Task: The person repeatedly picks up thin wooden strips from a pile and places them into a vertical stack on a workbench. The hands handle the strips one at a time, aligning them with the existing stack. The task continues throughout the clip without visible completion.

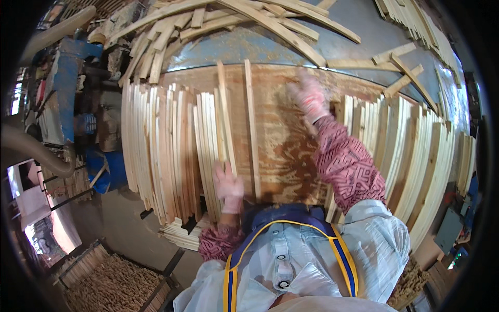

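step: sorting slats | left hand [228, 183] flat on slat stack [208, 151]; right hand [310, 96] open (blurred), grip empty, bench [280, 135] | next: needs a slat pinched

We saw pale pink fabric gloves on both hands, the left hand [227, 186] and the right hand [310, 96] alike. Above each glove ran a long sleeve in dark pink with a maze-like pattern of darker lines. Nearer the body, past the sleeves, we saw a light grey-blue vest or apron with blue straps edged in yellow, and a round metal snap sat on its front.
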Demonstrator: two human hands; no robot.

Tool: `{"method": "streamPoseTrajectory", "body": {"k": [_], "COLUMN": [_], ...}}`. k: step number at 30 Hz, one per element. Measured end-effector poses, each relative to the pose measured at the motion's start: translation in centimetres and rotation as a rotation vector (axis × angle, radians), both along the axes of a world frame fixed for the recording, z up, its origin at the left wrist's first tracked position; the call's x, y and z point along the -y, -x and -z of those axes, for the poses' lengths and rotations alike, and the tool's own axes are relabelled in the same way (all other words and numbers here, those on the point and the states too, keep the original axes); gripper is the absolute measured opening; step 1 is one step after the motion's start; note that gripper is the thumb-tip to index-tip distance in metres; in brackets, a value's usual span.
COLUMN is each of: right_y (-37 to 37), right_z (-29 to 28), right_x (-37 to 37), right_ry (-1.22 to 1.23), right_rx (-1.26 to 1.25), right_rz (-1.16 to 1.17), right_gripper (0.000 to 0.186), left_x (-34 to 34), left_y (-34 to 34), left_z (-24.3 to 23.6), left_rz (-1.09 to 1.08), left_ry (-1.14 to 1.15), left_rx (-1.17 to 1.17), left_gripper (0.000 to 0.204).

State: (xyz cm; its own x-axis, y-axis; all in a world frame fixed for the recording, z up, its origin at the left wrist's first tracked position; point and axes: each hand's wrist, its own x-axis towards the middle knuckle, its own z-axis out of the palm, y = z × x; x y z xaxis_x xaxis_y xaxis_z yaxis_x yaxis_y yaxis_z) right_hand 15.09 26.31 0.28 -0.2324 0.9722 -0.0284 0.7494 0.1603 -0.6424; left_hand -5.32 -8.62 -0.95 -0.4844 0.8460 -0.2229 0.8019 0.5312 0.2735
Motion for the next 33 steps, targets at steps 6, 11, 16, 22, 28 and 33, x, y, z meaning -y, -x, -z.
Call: {"method": "streamPoseTrajectory", "body": {"k": [6,11,16,22,28,33], "right_y": [-2.3,1.8,4.2,5.7,-0.5,-8.1], "right_z": [2.3,-2.5,-4.3,-4.0,-2.8,0.0], "right_x": [-13.8,-16.1,-7.6,13.7,0.4,-15.0], "right_ry": [0.003,0.257,0.294,0.154,-0.048,0.178], "right_rx": [0.511,0.275,-0.279,-0.46,0.538,1.148], "right_rz": [0.068,0.133,0.189,-0.095,-0.018,0.004], "right_gripper": [0.074,0.063,0.063,0.067,0.04,0.039], "left_x": [0.2,0.0,-5.9,-14.9,-14.4,-12.8], "left_y": [-1.0,-1.0,-1.0,-1.8,-0.7,-1.4], "left_z": [0.8,0.9,-3.1,-9.1,-5.4,-5.0], "left_rz": [-0.067,-0.045,-0.222,-0.194,-0.455,-0.383], "left_ry": [0.334,0.429,-0.043,-0.275,-0.293,-0.265], "left_rx": [-0.153,-0.236,0.156,0.908,1.354,1.524], "left_gripper": [0.099,0.101,0.087,0.056,0.054,0.051]}}
